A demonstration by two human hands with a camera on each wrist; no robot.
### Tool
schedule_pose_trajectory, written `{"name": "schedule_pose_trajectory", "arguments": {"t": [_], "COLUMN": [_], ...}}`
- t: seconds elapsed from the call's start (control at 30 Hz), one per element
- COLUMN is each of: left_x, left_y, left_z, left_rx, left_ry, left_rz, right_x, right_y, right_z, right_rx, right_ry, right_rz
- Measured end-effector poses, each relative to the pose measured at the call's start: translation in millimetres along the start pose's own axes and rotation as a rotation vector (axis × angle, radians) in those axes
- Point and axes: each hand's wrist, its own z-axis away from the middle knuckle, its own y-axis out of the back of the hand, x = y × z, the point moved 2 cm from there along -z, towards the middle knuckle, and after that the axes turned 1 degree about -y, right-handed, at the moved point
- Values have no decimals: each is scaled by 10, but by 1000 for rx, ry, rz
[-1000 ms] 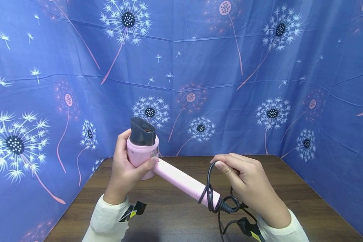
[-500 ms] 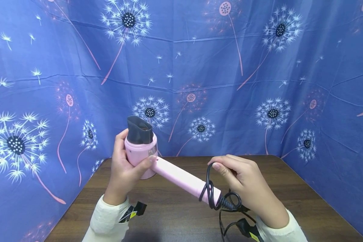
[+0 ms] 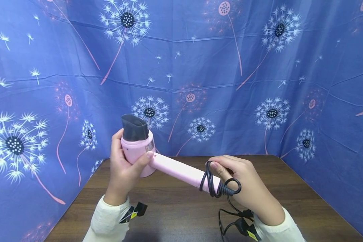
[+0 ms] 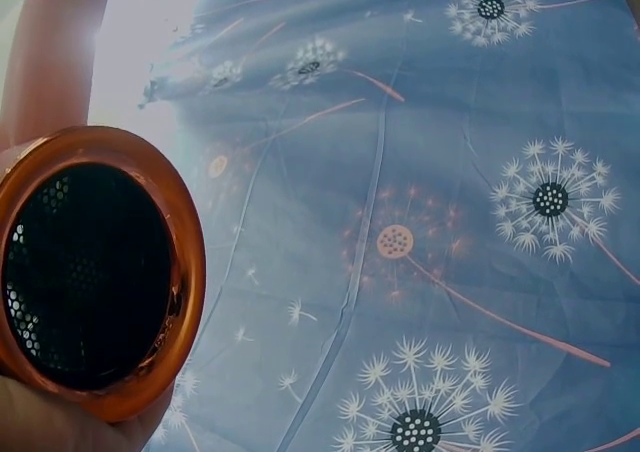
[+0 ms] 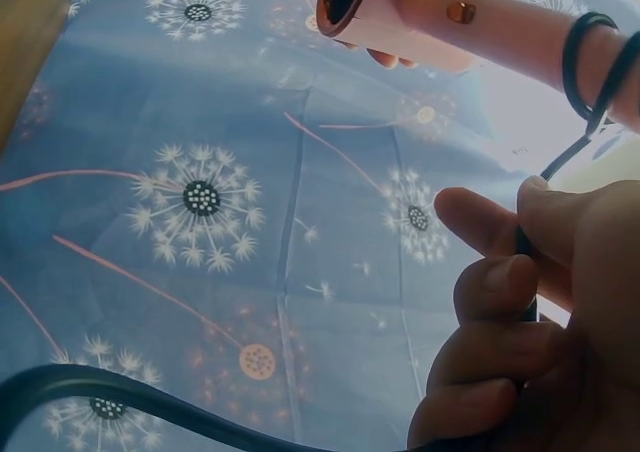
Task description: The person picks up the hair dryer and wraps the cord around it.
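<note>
A pink hair dryer [image 3: 178, 170] with a black nozzle [image 3: 135, 129] is held up over the table, its handle slanting down to the right. My left hand [image 3: 124, 174] grips the barrel, thumb across the handle's joint. In the left wrist view the dryer's round rear grille [image 4: 90, 272] shows, rimmed in copper colour. A black power cord [image 3: 209, 179] loops round the handle's lower end. My right hand [image 3: 243, 181] pinches that cord between thumb and index finger, beside the handle's end. In the right wrist view the other fingers [image 5: 490, 352] curl round the cord too.
Brown wood-grain table [image 3: 175, 215] lies below the hands. Blue dandelion-print cloth [image 3: 181, 64] hangs behind and at both sides. More cord hangs under the right wrist, near a small black wrist device [image 3: 243, 227]. Another sits on the left wrist [image 3: 136, 211].
The hair dryer has shifted slightly left, and its handle end has risen. My right hand has moved a little left, drawing its cord loop closer to the handle.
</note>
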Motion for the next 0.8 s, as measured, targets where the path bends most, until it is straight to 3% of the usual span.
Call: {"name": "schedule_pose_trajectory", "arguments": {"t": [0.2, 0.57, 0.8], "left_x": [-14, -28, -60], "left_y": [-9, -15, -4], "left_z": [-1, -7, -7], "left_rx": [47, 140, 203], "left_ry": [-21, -5, 37], "left_rz": [9, -1, -24], "right_x": [4, -6, -27], "right_y": [-30, -47, -77], "right_z": [2, 9, -7], "right_rx": [28, -18, 58], "right_ry": [16, -80, 9], "right_rz": [-10, 19, 57]}}
